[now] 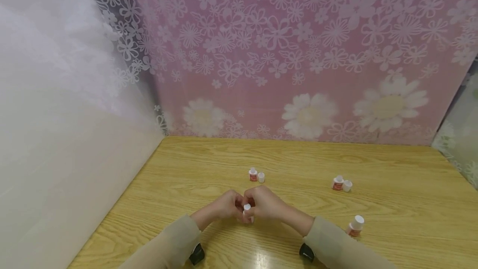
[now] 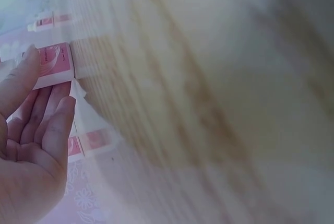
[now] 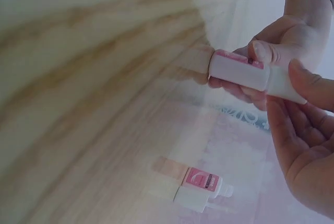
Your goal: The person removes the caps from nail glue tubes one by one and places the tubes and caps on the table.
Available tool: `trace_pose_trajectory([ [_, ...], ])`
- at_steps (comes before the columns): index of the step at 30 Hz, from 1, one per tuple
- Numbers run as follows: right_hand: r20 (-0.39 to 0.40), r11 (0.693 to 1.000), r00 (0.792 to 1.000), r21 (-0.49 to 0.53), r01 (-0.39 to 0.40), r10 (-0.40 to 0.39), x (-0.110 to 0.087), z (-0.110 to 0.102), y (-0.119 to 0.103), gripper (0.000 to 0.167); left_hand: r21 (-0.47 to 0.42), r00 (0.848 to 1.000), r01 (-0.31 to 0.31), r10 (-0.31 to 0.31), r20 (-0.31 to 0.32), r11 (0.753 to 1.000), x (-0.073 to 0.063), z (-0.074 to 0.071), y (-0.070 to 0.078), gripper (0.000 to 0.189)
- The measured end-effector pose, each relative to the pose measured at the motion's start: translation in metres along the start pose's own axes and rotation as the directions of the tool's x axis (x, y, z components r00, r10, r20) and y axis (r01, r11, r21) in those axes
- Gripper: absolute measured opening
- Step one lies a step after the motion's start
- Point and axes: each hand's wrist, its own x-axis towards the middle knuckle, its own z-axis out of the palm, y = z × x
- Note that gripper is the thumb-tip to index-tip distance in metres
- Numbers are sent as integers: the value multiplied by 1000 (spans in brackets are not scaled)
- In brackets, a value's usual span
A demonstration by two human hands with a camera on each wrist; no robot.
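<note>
Both hands meet over a small white bottle (image 3: pixel 237 72) with a red label, near the front middle of the table. My left hand (image 1: pixel 227 206) grips its body between thumb and fingers; the label shows beyond the thumb in the left wrist view. At the top, my right hand (image 1: pixel 266 203) pinches the white cap (image 3: pixel 284 85) with thumb and fingertips. The bottle is upright, its base right at the tabletop. In the head view the fingers hide much of it.
Behind the hands stands an uncapped bottle (image 1: pixel 253 175) with a white cap (image 1: pixel 261 177) beside it. Another uncapped bottle (image 1: pixel 337 184) and its cap (image 1: pixel 347 186) stand farther right. A capped bottle (image 1: pixel 355 226) is near the right forearm. A white wall (image 1: pixel 82 136) borders the wooden table (image 1: pixel 186 169) on the left.
</note>
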Motion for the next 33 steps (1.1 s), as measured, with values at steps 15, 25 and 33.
trace_pose_trajectory([
  [15, 9, 999, 999, 32, 40, -41, -2, -1, 5, 14, 16, 999, -37, 36, 7, 999, 2, 2, -2, 15],
  [25, -45, 999, 999, -33, 0, -2, -5, -1, -4, 15, 77, 999, -31, 32, -12, 997, 0, 3, 1, 11],
  [33, -32, 997, 999, -71, -16, 13, -4, -1, -5, 17, 162, 999, -32, 36, -19, 986, -2, 4, 5, 13],
])
